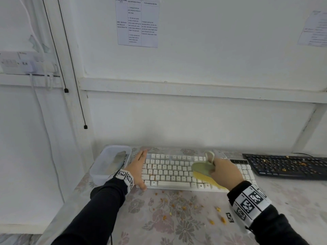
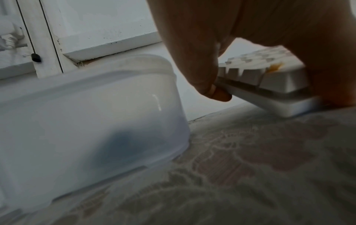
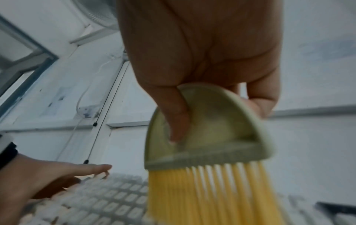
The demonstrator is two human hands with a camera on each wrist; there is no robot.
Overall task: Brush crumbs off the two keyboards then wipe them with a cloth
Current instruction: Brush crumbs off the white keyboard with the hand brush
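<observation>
Crumbs (image 1: pixel 184 207) littered the floral counter (image 1: pixel 159 223) below a white panelled wall (image 1: pixel 194 117). The right hand (image 1: pixel 225 172) gripped the brush (image 1: pixel 203 167); the left hand's (image 1: pixel 137 167) straight fingers (image 2: pixel 200 73) steadied the white keyboard (image 1: pixel 169 172).

A white plastic keyboard (image 1: pixel 192 171) with pale keycaps lies next to a black plastic keyboard (image 1: pixel 286 167) on the right, which is flecked with orange-yellow crumbs (image 1: pixel 284 169). The hand brush (image 1: pixel 205 169) has a sage-green plastic body and bright yellow bristles. The cloth covering the counter (image 1: pixel 168 218) is pale cream with a faded pattern of pink and grey flowers. At far left stands a frosted translucent plastic tub (image 1: pixel 99 174) with a grey-blue cloth (image 1: pixel 118 160) inside. Both sleeves are black, each with a white wristband (image 1: pixel 249 202) printed with black square markers.
</observation>
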